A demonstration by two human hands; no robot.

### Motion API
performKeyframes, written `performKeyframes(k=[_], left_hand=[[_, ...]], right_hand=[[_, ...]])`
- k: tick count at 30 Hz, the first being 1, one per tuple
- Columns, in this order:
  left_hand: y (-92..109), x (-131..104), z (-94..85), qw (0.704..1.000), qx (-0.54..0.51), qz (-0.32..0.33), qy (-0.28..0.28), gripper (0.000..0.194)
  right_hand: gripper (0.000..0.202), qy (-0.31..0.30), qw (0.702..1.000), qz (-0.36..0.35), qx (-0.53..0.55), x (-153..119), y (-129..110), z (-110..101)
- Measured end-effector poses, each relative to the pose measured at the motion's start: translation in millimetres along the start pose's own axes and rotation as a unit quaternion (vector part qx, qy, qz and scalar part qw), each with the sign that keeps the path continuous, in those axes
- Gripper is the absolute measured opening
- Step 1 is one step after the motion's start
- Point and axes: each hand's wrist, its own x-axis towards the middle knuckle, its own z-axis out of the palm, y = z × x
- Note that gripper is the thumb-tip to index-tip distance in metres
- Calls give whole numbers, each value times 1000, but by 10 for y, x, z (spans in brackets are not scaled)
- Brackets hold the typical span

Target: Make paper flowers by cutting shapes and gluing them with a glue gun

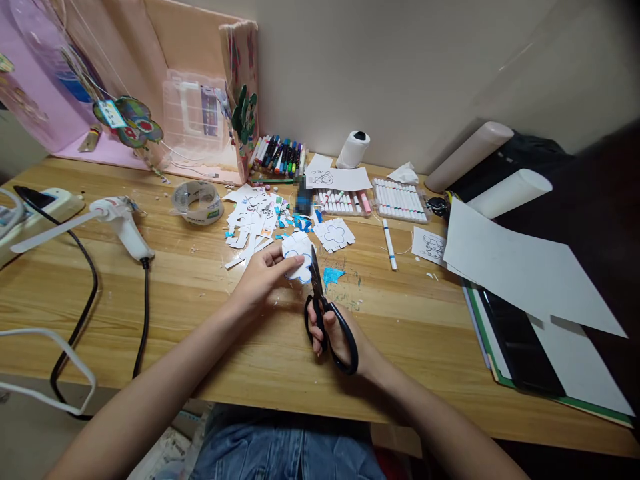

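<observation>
My left hand [265, 270] pinches a small piece of white paper [296, 250] with a blue cloud-like outline drawn on it. The thumb lies on top of the paper. My right hand [336, 333] has its fingers through the handles of black-handled scissors [319, 283]. The blades point away from me and meet the paper's right edge. Beyond them lies another white paper piece [335, 233] with a blue flower-shaped outline. A bright blue scrap [332, 276] rests on the table just right of the blades.
Paper scraps [253, 220] are heaped behind my left hand, near a tape roll [197, 202]. A glue gun [123, 223] with its black cord stands at left. Markers [280, 155] and marker cases [400, 200] line the back. Paper sheets [520, 260] overhang folders at right.
</observation>
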Motion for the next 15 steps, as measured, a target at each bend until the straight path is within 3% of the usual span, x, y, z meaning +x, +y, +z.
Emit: performKeyframes(k=[7, 15], left_hand=[[0, 30, -64, 999, 44, -15, -22, 27], [-9, 41, -91, 998, 24, -28, -43, 23]], right_hand=[[73, -53, 996, 27, 70, 21, -53, 3], [66, -21, 1000, 2, 21, 2, -44, 6]])
